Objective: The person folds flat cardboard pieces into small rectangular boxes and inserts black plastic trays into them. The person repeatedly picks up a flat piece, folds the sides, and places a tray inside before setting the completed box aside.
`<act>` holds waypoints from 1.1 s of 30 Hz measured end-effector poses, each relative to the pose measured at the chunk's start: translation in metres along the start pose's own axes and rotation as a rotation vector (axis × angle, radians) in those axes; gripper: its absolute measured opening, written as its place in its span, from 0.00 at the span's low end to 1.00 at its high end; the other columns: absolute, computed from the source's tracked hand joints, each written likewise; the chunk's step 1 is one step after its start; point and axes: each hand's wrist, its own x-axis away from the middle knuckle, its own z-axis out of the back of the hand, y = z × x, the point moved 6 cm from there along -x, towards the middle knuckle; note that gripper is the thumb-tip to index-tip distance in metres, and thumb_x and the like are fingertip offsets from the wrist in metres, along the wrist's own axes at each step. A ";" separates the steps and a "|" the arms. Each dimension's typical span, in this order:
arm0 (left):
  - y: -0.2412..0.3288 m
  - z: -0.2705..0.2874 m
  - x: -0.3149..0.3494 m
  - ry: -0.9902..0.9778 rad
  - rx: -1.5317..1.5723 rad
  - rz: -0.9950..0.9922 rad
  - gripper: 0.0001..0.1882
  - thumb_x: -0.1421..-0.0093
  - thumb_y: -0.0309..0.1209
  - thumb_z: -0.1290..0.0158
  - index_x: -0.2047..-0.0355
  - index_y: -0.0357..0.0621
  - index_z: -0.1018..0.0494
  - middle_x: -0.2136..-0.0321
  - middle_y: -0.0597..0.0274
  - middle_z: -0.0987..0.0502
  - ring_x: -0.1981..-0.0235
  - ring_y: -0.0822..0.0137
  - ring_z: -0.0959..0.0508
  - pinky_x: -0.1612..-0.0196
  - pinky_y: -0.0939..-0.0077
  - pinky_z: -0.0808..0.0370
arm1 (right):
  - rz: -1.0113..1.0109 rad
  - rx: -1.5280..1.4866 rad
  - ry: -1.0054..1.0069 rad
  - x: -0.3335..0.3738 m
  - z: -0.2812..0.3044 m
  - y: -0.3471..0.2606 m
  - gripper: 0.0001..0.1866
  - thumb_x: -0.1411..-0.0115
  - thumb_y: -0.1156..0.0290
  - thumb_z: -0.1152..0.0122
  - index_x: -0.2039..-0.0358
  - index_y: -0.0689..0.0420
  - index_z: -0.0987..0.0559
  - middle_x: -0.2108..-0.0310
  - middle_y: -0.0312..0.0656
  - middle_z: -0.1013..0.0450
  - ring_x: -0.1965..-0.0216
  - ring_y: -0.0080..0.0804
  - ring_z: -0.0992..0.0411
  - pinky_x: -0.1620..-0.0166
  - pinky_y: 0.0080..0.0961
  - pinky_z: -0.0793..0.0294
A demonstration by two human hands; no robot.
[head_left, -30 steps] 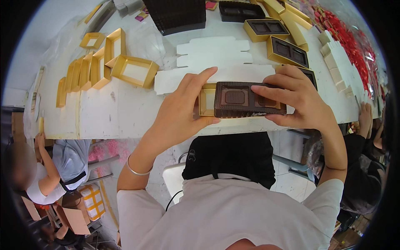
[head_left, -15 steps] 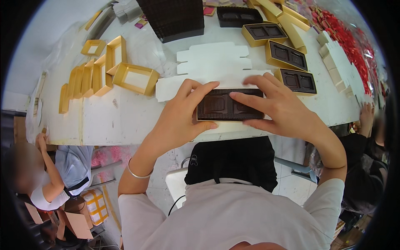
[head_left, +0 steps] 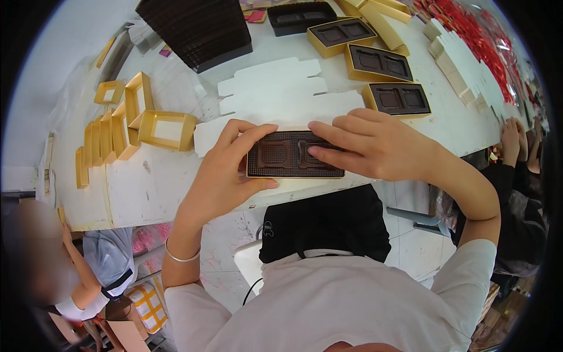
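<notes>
A gold-sided box with a dark brown plastic tray [head_left: 274, 154] in it lies near the table's front edge. Two moulded hollows show in the tray. My left hand [head_left: 226, 167] grips the box's left end, fingers along the far side and thumb at the near side. Over the right half lies my right hand [head_left: 366, 144], its fingers stretched onto the tray, touching the right hollow and the far edge. That hand covers the box's right end. Behind the box are flat white die-cut cardboard pieces [head_left: 270, 85].
Several gold boxes with dark trays [head_left: 399, 100] stand at the right. Empty gold frames [head_left: 167, 130] cluster at the left. A tall stack of dark trays [head_left: 202, 32] rises at the back. White cartons [head_left: 454, 61] and red shredded filler [head_left: 469, 41] lie far right. Other people sit at both sides.
My right hand has let go of the box's right end, and its fingers now lie on the tray. My left hand still holds the left end. The view has shifted.
</notes>
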 end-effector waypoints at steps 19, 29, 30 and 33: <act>0.004 -0.003 -0.001 0.005 0.007 0.027 0.38 0.60 0.20 0.33 0.45 0.45 0.32 0.56 0.59 0.35 0.57 0.63 0.28 0.58 0.73 0.24 | -0.263 -0.080 -0.038 0.014 -0.027 -0.028 0.37 0.41 0.43 0.50 0.48 0.69 0.29 0.37 0.52 0.43 0.35 0.45 0.46 0.35 0.47 0.49; 0.004 0.005 0.029 0.276 0.065 -0.125 0.50 0.57 0.46 0.31 0.37 0.41 0.42 0.38 0.50 0.42 0.55 0.61 0.30 0.56 0.70 0.28 | -0.852 -0.284 0.635 0.100 0.025 0.007 0.24 0.45 0.69 0.36 0.46 0.56 0.27 0.46 0.54 0.34 0.50 0.51 0.30 0.50 0.40 0.28; 0.010 0.003 0.030 0.201 -0.068 -0.149 0.47 0.56 0.47 0.32 0.38 0.41 0.40 0.39 0.50 0.40 0.52 0.59 0.31 0.53 0.67 0.29 | -0.870 0.139 0.643 0.125 0.048 0.019 0.22 0.44 0.72 0.37 0.48 0.57 0.25 0.47 0.53 0.32 0.53 0.47 0.27 0.53 0.37 0.26; 0.017 -0.006 0.034 0.055 -0.386 -0.202 0.41 0.53 0.47 0.35 0.42 0.41 0.35 0.40 0.49 0.36 0.44 0.53 0.34 0.44 0.58 0.36 | -1.167 0.345 0.747 0.189 0.068 0.053 0.17 0.42 0.66 0.37 0.55 0.60 0.21 0.51 0.55 0.30 0.54 0.50 0.28 0.53 0.34 0.27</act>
